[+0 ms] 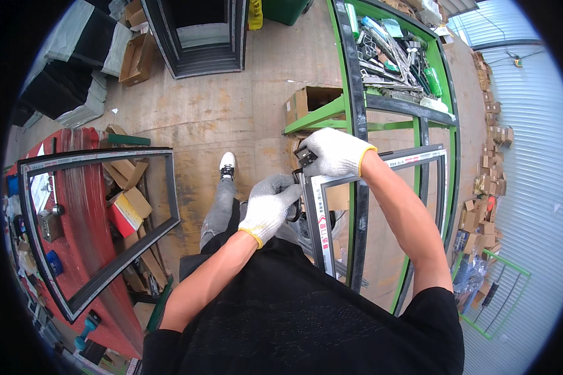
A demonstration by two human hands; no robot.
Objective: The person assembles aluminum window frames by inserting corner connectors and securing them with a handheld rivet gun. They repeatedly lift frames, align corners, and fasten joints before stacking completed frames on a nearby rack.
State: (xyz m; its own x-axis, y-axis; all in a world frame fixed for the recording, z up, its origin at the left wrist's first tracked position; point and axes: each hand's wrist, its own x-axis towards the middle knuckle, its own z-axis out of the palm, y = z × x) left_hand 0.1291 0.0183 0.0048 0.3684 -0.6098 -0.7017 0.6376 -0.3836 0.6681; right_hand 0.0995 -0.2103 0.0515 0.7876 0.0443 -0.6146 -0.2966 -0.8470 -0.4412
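Observation:
A dark window frame [322, 240] with white printed film along its faces lies across a green and black rack. At its near left corner both my hands work in white knit gloves with yellow cuffs. My right hand [338, 153] is closed on a small black fitting [304, 155], like a block with holes, just off the frame's corner. My left hand [269, 206] sits lower, beside the frame's left edge, its fingers curled together. Dark parts show by its fingertips, but what it grips is partly hidden.
The rack's upper tray [444, 75] holds metal hardware pieces. Another dark frame [175, 187] leans over a red bench [100, 237] on the left. Stacked frames [200, 69] stand ahead. A cardboard box [300, 103] is under the rack; more boxes line the right wall.

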